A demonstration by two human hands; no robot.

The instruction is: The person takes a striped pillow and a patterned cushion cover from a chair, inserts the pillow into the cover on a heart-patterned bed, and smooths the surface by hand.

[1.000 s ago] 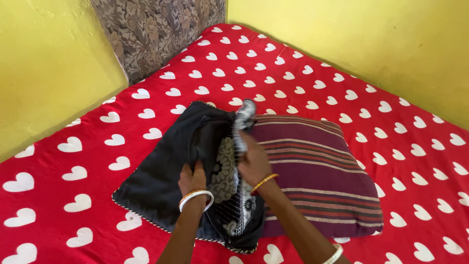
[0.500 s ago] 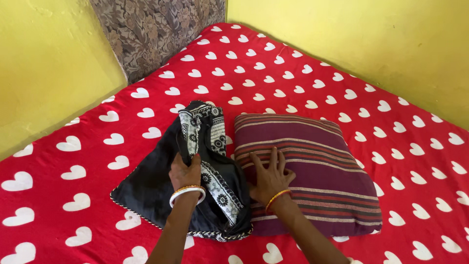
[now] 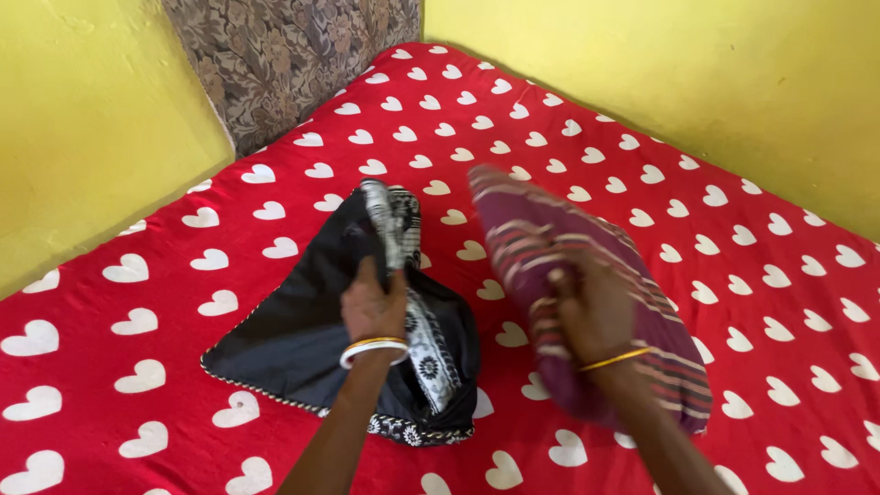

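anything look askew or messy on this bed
The striped maroon pillow is tilted, one end lifted off the red heart-print sheet in the right hand. The black pillow cover lies crumpled, its patterned edge bunched in the left hand. Nothing looks spilled or torn.

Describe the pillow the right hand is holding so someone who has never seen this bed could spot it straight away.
On the red bedsheet with white hearts, look right of the black cloth that the left hand grips. The pillow is lifted and tilted in the right hand. It is the only maroon thing there, crossed by pale and red stripes.
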